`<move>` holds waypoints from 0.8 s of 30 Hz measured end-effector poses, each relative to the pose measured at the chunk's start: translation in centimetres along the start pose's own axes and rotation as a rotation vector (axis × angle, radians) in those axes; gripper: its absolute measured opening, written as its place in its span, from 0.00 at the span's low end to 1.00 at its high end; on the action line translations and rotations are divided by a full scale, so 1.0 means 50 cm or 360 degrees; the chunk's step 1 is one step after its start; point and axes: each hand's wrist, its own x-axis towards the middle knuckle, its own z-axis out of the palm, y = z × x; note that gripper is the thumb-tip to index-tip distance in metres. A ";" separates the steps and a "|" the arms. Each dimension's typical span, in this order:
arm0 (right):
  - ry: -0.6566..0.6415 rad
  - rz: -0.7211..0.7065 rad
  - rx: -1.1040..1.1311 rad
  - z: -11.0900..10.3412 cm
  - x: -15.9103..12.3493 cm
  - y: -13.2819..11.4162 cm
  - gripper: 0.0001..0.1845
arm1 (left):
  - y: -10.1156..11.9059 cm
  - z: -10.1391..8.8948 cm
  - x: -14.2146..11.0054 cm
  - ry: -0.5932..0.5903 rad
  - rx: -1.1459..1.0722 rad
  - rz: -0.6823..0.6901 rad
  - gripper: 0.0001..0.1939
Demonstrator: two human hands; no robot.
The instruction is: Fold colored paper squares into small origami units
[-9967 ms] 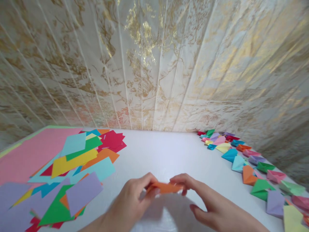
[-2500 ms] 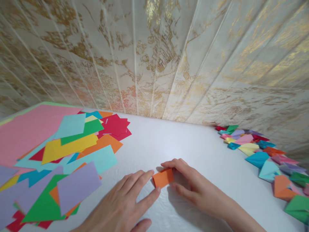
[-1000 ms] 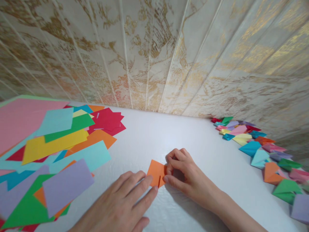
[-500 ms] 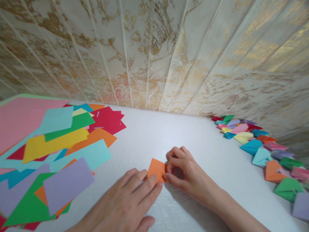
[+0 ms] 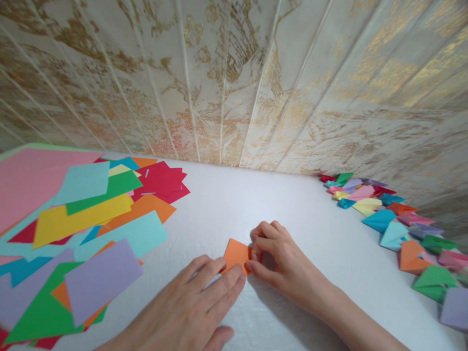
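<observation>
A small square of orange paper (image 5: pixel 237 253) lies on the white table between my hands. My left hand (image 5: pixel 199 302) is laid flat with its fingers stretched out, their tips pressing the paper's near left edge. On the other side, my right hand (image 5: pixel 280 256) pinches the paper's right edge between thumb and curled fingers. Those fingers cover that edge, so any fold there is hidden.
Loose sheets of coloured paper overlap on the left, among them a lilac sheet (image 5: pixel 104 280) and a yellow one (image 5: pixel 82 217). Folded paper pieces line the right side, such as a green one (image 5: pixel 435 282). A gold-patterned wall (image 5: pixel 234 97) rises behind the table (image 5: pixel 234 195).
My left fingertips have shifted slightly along the near edge of the orange paper. My right hand keeps its pinch, and the view has moved a touch.
</observation>
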 end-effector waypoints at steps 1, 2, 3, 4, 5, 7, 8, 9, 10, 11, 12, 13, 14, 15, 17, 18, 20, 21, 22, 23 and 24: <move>0.0002 0.0002 -0.0003 0.000 0.000 0.000 0.11 | -0.001 0.000 -0.001 0.0008 -0.0003 0.0011 0.21; 0.0002 0.0003 -0.0006 0.000 0.000 0.000 0.11 | -0.002 0.001 -0.001 0.0013 -0.0012 0.0019 0.20; 0.0001 0.0004 -0.0011 0.000 0.000 0.000 0.11 | -0.003 0.003 -0.001 0.0007 -0.0026 0.0025 0.20; -0.0002 0.0005 -0.0017 0.001 0.000 0.001 0.11 | -0.004 0.004 -0.001 -0.0011 -0.0039 0.0018 0.20; -0.0005 0.0005 -0.0025 0.001 0.000 0.001 0.12 | -0.005 0.005 0.000 -0.0022 -0.0054 0.0016 0.21; -0.0008 -0.0003 -0.0047 0.001 -0.002 -0.001 0.11 | -0.005 0.005 0.004 -0.0058 -0.0066 -0.0003 0.21; -0.0005 -0.0006 -0.0057 0.002 -0.003 -0.002 0.11 | -0.005 0.004 0.005 -0.0074 -0.0060 -0.0014 0.21; 0.0002 -0.0006 -0.0066 0.003 -0.004 -0.004 0.10 | -0.005 0.002 0.006 -0.0085 -0.0051 -0.0019 0.21; 0.0011 -0.0002 -0.0076 0.004 -0.005 -0.006 0.09 | -0.005 0.000 0.007 -0.0087 -0.0049 -0.0019 0.22; 0.0023 0.0009 -0.0084 0.005 -0.007 -0.008 0.09 | -0.006 -0.002 0.007 -0.0089 -0.0055 -0.0017 0.22; 0.0034 0.0025 -0.0090 0.006 -0.008 -0.011 0.09 | -0.006 -0.004 0.006 -0.0087 -0.0073 -0.0014 0.21; 0.0044 0.0040 -0.0093 0.008 -0.009 -0.013 0.10 | -0.006 -0.005 0.005 -0.0087 -0.0098 -0.0012 0.21; 0.0054 0.0054 -0.0091 0.010 -0.010 -0.015 0.11 | -0.007 -0.006 0.003 -0.0089 -0.0122 -0.0012 0.20; 0.0060 0.0063 -0.0085 0.011 -0.011 -0.017 0.11 | -0.007 -0.006 0.002 -0.0086 -0.0138 -0.0008 0.20; 0.0058 0.0076 -0.0072 0.011 -0.013 -0.018 0.12 | -0.007 -0.005 0.000 -0.0077 -0.0140 -0.0002 0.21; 0.0048 0.0078 -0.0059 0.010 -0.014 -0.017 0.12 | -0.007 -0.005 0.000 -0.0071 -0.0133 0.0005 0.21; 0.0010 0.0070 0.0000 0.005 -0.015 -0.011 0.14 | -0.007 -0.003 0.002 -0.0060 -0.0103 0.0016 0.21; -0.0012 0.0056 0.0048 0.001 -0.016 -0.006 0.16 | -0.007 -0.002 0.003 -0.0057 -0.0090 0.0018 0.21; -0.0028 0.0037 0.0103 -0.003 -0.017 0.001 0.18 | -0.007 -0.002 0.004 -0.0055 -0.0083 0.0022 0.21; -0.0038 0.0016 0.0161 -0.008 -0.017 0.008 0.21 | -0.008 -0.001 0.005 -0.0048 -0.0080 0.0026 0.21; -0.0040 -0.0001 0.0218 -0.012 -0.018 0.015 0.23 | -0.008 0.000 0.006 -0.0046 -0.0080 0.0027 0.21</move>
